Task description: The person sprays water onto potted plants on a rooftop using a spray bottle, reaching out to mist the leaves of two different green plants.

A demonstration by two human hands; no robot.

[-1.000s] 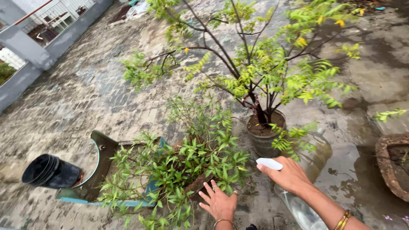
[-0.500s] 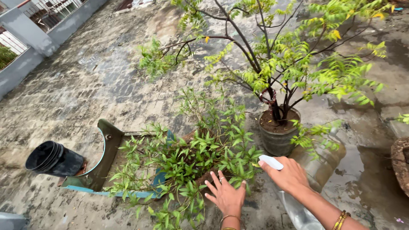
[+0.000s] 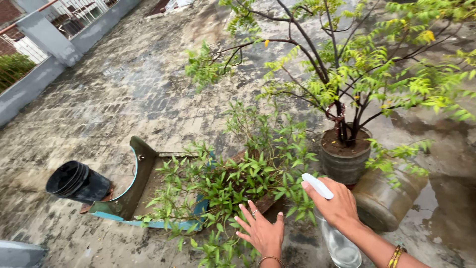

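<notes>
The right hand (image 3: 338, 206) is clamped on a clear spray bottle (image 3: 332, 233) with its white nozzle (image 3: 318, 185) aimed left; the low leafy plant (image 3: 233, 181) lies just left; the left hand (image 3: 262, 233), nearer it, rests spread among the leaves, gripping nothing.

Home rooftop terrace: wet paved floor (image 3: 124, 99), low parapet wall w/ railing (image 3: 49, 39), potted plants (image 3: 342, 149).

A wet paved floor (image 3: 124, 94) carries a black bucket (image 3: 79, 182) on its side; a green trough (image 3: 131, 186); two pots (image 3: 344, 161).
</notes>
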